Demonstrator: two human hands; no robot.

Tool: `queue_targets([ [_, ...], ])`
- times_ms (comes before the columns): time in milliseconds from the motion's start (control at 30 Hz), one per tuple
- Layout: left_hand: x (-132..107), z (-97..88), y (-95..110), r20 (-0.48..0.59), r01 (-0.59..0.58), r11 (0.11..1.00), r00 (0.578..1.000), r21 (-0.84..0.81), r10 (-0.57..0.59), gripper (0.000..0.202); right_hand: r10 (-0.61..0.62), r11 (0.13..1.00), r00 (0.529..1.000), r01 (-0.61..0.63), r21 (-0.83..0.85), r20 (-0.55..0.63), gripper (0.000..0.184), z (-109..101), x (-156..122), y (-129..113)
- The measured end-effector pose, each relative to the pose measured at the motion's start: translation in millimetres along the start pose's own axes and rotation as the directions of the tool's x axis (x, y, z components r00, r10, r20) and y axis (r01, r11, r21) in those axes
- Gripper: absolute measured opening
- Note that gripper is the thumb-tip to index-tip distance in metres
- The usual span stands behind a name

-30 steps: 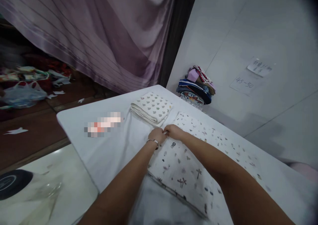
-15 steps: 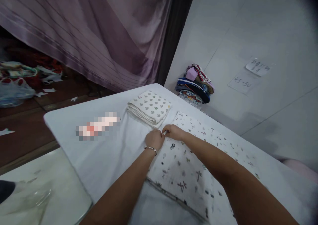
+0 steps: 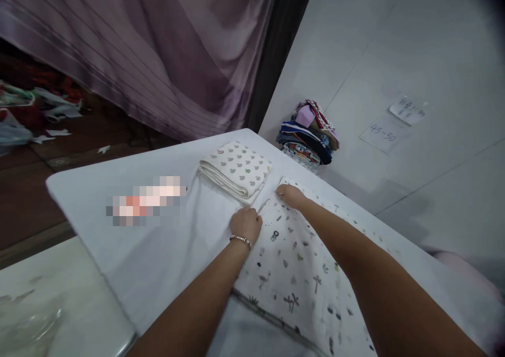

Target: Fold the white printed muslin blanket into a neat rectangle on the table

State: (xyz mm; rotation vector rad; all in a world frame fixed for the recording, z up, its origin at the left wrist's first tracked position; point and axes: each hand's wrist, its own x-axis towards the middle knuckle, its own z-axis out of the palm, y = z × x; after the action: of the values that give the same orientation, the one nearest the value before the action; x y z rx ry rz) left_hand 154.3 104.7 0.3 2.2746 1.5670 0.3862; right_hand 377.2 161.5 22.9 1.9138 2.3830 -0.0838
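A white cloth (image 3: 288,262) printed with palm trees, a flamingo and sunglasses lies partly folded on the white table. My left hand (image 3: 245,225), with a bracelet on its wrist, is closed on the cloth's far left corner. Farther along that far edge, my right hand (image 3: 291,195) pinches the cloth, and the stretch between both hands looks taut. Just beyond them rests a neatly folded cream cloth (image 3: 236,167) with small grey motifs; neither hand touches it.
The white table (image 3: 158,273) has its far corner near a pink curtain (image 3: 165,57). A pile of folded clothes (image 3: 307,133) stands by the wall, where paper notes (image 3: 384,136) hang. A pixelated patch (image 3: 145,202) covers something on the table. Plastic bags (image 3: 13,131) lie at left.
My right hand has moved away from my left, to the right and farther back, along the cloth's edge. My left hand has stayed at the corner. The view has shifted slightly.
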Motion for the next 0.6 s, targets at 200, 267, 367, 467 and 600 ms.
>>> queue_targets([
  [200,0.6,0.5,-0.3,0.022,0.015,1.0,1.0,-0.005,-0.015,0.029,-0.044,0.99,0.995,0.055,-0.126,0.087,0.02,-8.9,8.0,-4.9],
  [267,0.6,0.6,0.0,0.022,0.022,1.0,1.0,-0.002,-0.022,0.03,-0.054,0.99,0.994,0.065,-0.122,0.093,0.018,-11.0,8.1,-3.7],
  [367,0.5,0.4,0.5,0.01,0.02,1.0,1.0,0.009,-0.02,0.03,-0.06,0.992,0.994,0.07,-0.108,0.096,0.017,-11.5,6.0,-0.3],
  [467,0.3,-0.5,1.0,0.0,0.012,1.0,1.0,0.014,-0.012,0.029,-0.056,0.994,0.994,0.065,-0.09,0.097,0.019,-10.2,4.5,3.5],
  [600,0.1,-2.5,1.5,0.021,0.031,0.999,0.999,0.01,-0.031,0.029,-0.063,0.996,0.993,0.069,-0.056,0.098,0.024,-7.9,7.2,6.3],
])
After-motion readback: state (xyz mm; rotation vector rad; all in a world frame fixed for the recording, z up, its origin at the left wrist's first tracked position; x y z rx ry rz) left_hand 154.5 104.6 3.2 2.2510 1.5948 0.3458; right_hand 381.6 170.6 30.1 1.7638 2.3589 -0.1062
